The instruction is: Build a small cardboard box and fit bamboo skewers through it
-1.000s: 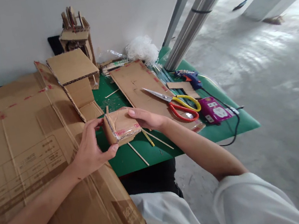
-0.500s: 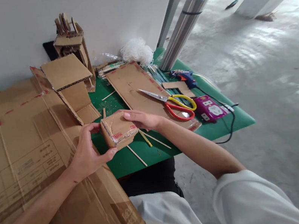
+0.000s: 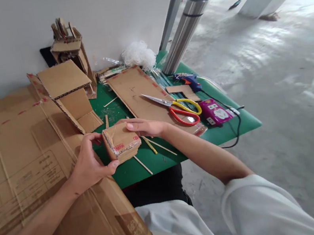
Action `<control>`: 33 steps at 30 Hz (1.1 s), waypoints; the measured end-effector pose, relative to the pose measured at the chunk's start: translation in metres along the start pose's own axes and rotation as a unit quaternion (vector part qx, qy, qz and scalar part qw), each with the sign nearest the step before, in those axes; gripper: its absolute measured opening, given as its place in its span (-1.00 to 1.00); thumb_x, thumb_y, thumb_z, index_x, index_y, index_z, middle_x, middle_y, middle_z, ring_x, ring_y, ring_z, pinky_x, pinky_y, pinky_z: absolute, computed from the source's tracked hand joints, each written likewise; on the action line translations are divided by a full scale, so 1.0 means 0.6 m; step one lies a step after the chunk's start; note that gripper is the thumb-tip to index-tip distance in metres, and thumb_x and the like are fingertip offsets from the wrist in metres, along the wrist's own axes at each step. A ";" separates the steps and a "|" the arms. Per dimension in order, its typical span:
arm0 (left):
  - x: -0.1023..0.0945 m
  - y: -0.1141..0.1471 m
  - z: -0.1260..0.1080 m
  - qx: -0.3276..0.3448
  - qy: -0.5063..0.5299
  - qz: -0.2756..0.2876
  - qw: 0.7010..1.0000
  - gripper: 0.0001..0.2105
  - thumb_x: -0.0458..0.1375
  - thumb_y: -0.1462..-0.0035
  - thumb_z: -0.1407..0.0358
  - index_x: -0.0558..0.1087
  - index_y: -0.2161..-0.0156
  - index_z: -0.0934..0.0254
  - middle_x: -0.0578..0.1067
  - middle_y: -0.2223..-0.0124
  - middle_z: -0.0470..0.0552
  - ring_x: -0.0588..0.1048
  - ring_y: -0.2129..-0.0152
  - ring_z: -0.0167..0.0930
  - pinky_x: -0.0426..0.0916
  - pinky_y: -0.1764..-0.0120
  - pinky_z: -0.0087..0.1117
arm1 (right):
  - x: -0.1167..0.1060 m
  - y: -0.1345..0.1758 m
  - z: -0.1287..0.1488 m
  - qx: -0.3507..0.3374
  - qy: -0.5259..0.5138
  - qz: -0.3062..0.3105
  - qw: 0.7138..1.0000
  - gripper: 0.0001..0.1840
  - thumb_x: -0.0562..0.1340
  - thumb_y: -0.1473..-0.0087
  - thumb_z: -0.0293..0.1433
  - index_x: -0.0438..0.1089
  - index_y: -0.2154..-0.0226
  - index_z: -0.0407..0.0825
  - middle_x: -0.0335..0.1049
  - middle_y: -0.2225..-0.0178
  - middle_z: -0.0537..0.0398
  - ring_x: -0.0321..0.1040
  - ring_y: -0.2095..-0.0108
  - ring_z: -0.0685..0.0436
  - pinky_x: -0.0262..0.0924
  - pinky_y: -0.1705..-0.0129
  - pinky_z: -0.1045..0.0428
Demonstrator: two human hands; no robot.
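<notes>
Between my hands is a small cardboard box [image 3: 122, 139] with red print and tape along its edges, held over the green table's front part. My left hand [image 3: 90, 158] grips its left side, thumb at the lower front corner and fingers behind. On the box's right side, my right hand [image 3: 143, 127] rests its thumb on top; its other fingers are partly hidden behind the box. Thin wooden sticks [image 3: 143, 165] and a yellow pencil [image 3: 150, 146] lie on the table just beyond and below it. A large flattened carton [image 3: 27, 155] spreads out under my left forearm.
Scissors [image 3: 184, 109] with red and yellow handles lie on a cardboard sheet [image 3: 130, 87]. Right of them are a blue glue gun [image 3: 191, 81], a purple power socket [image 3: 215, 111] and its black cable. Cardboard constructions [image 3: 69, 52], white stringy material [image 3: 139, 55] and a steel cylinder [image 3: 187, 34] stand behind.
The view has shifted slightly, so most things sit a little further left. Both hands keep hold of the small box, which looks tipped slightly, showing more of its front face.
</notes>
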State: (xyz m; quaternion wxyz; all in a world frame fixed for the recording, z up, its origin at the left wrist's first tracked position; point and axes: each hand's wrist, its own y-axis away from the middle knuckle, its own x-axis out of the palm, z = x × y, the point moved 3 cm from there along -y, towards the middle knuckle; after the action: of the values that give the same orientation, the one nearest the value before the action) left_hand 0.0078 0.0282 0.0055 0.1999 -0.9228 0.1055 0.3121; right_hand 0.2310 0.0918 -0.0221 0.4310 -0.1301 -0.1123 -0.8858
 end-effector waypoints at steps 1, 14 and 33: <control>0.000 0.000 0.001 -0.001 0.001 0.000 1.000 -0.34 0.37 0.15 0.19 0.24 -0.08 0.21 0.40 -0.02 0.12 0.45 0.05 -0.15 0.41 -0.04 0.05 | 0.000 0.000 0.000 0.002 0.001 -0.001 1.000 -0.35 0.34 -0.09 0.05 0.38 -0.07 -0.02 0.47 0.03 0.02 0.41 0.05 -0.07 0.35 0.07 0.08; -0.001 -0.001 -0.001 0.005 0.012 0.002 1.000 -0.35 0.36 0.11 0.20 0.24 -0.10 0.17 0.41 -0.04 0.11 0.47 0.04 -0.15 0.44 -0.03 0.06 | -0.004 -0.001 -0.005 -0.001 -0.009 0.000 1.000 -0.33 0.34 -0.09 0.05 0.38 -0.10 -0.02 0.49 -0.01 -0.01 0.46 0.04 -0.09 0.39 0.04 0.05; 0.005 0.002 0.016 -0.009 0.048 -0.065 0.997 -0.33 0.37 0.01 0.09 0.19 -0.14 0.17 0.32 -0.14 0.16 0.40 -0.07 -0.16 0.38 -0.10 0.03 | 0.017 -0.002 0.006 -0.089 0.022 0.066 0.994 0.17 0.52 0.16 -0.07 0.00 -0.37 0.05 0.22 -0.30 -0.15 0.20 -0.30 -0.29 0.13 -0.30 -0.19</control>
State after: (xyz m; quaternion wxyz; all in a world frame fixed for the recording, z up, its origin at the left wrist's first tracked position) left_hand 0.0044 0.0309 -0.0036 0.2064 -0.9433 0.0525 0.2545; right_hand 0.2246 0.0865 -0.0154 0.4776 -0.1558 -0.0149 -0.8645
